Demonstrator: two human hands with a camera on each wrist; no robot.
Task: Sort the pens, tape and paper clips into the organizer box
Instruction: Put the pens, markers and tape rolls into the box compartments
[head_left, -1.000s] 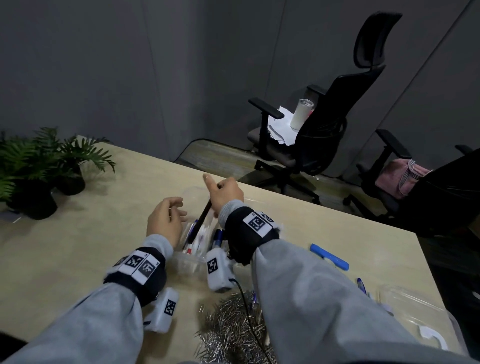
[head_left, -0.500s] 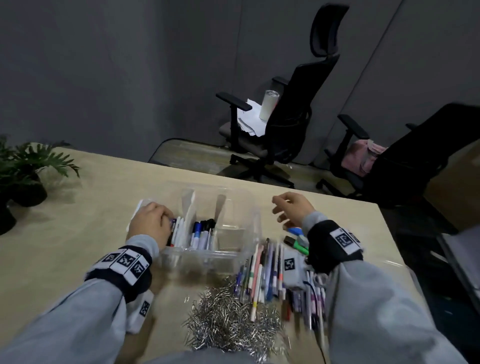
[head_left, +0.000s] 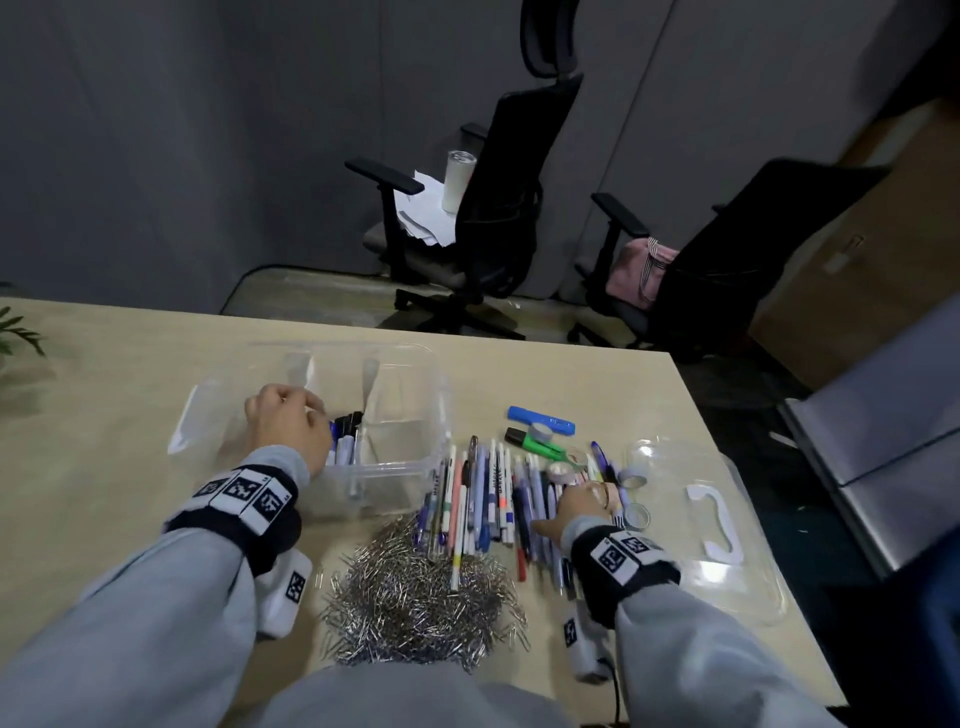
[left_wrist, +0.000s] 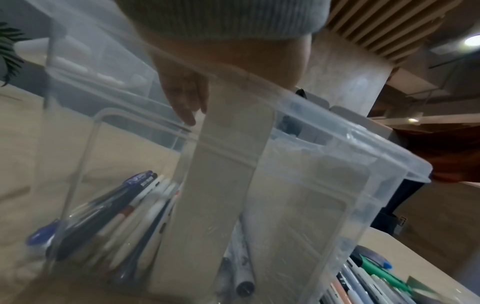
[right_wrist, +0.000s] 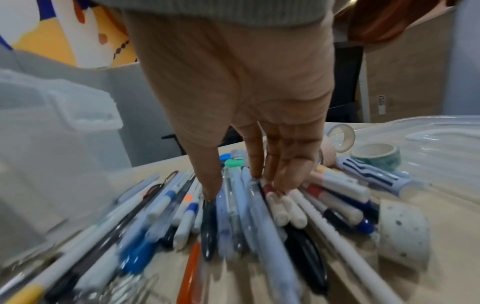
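Note:
The clear organizer box stands mid-table with several pens in its left compartment beside a white divider. My left hand hooks over the box's near wall, its fingers inside against the divider. A row of loose pens lies to the right of the box. My right hand reaches down onto them with straight fingers, the thumb on a dark pen and nothing pinched. Tape rolls lie by that hand. A heap of paper clips sits in front.
The box's clear lid lies at the table's right edge. A blue marker and a green highlighter lie behind the pens. Office chairs stand beyond the far edge, and a plant sits at the left.
My right hand let go of a black pen at the box, swung right and came down onto the loose pens. The left hand stayed on the box.

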